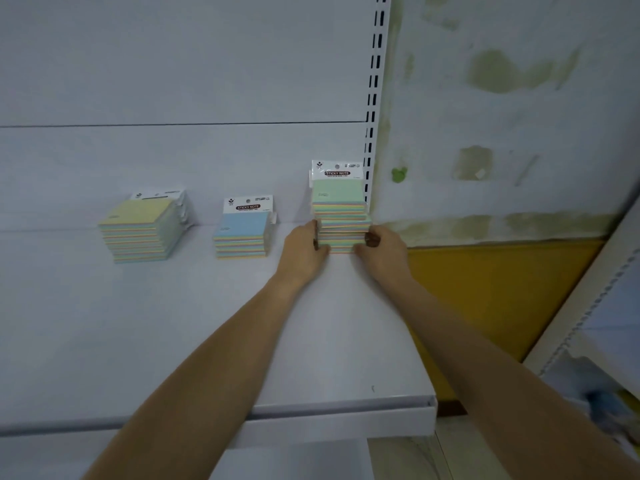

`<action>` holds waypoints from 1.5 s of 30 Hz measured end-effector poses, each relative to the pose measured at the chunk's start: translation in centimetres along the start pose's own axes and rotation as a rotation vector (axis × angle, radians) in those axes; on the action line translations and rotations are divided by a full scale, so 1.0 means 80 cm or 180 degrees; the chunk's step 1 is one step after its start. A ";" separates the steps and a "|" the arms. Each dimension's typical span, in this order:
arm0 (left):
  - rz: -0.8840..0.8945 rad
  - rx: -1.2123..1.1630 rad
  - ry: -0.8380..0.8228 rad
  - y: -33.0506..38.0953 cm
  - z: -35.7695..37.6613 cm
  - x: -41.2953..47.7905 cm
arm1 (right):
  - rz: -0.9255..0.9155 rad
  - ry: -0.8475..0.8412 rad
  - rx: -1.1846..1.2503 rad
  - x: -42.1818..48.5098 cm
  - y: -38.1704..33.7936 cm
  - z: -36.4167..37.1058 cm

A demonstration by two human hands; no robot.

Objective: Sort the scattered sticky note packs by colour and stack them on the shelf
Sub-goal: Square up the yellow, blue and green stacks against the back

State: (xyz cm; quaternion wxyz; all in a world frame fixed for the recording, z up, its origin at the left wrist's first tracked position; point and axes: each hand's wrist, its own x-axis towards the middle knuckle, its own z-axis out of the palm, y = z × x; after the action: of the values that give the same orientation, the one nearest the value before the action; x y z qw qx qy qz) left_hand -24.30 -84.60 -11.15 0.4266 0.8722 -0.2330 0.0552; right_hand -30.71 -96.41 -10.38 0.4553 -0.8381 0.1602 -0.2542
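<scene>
Pressing in from both sides, the person's left hand (pixel 304 249) and right hand (pixel 379 249) clasp the lower packs of the green-topped stack (pixel 341 216) at the far right of the white shelf (pixel 173 323). The fingers of each hand lie flat against the stack's side edges, so both hands are grasping it rather than resting free. The head view is the only one, and it looks along both bare forearms toward the shelf's back panel (pixel 173 64).

The stack stands just beside the slotted upright (pixel 375 98) at the shelf's right end. Its upper packs sit slightly left of the lower ones, so the column is not yet flush. The top pack shows a green face and a white header card reading "STICKY NOTE".

Further left, well apart, stands the blue-topped stack (pixel 242 233), shorter and fairly square. Farther left again is the yellow-topped stack (pixel 142 230), the widest-looking pile, with its header cards fanned out at the far side.

Judging from this, sorting looks nearly done: three colour piles are on the shelf and no loose packs show. The step in hand seems to be squaring up the green pile. The next move likely calls for an even squeeze from both sides, nudging the upper packs right until the edges line up, without tipping the tall column against the upright.
</scene>
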 end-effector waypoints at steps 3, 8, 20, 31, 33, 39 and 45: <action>-0.0069 -0.0023 0.0062 -0.001 -0.001 0.002 | 0.0005 0.0065 0.0015 0.000 0.000 0.000; -0.0061 -0.0113 0.0061 -0.001 -0.002 0.002 | 0.0063 0.0115 -0.0017 0.002 0.003 0.002; 0.0230 -0.0854 0.0558 0.008 -0.001 0.001 | -0.0414 0.0361 0.0066 0.002 -0.001 0.005; 0.0435 -0.0640 0.0659 -0.002 0.004 0.012 | -0.0286 0.0528 -0.0125 0.013 -0.006 0.019; 0.0461 -0.0533 0.0656 -0.004 0.005 0.012 | -0.0395 0.0568 -0.0120 0.012 -0.006 0.021; 0.0474 -0.0486 0.0785 0.000 0.008 0.012 | -0.0396 0.0608 0.0160 0.013 0.000 0.019; 0.0297 -0.0892 0.0853 0.003 0.001 0.013 | -0.0385 0.0668 0.0206 0.014 0.002 0.019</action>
State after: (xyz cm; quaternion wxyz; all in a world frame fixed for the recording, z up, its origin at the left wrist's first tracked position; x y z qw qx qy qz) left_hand -23.50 -85.14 -10.75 0.5680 0.7774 -0.2197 0.1575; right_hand -28.91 -96.06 -10.90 0.4467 -0.7998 0.1478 -0.3727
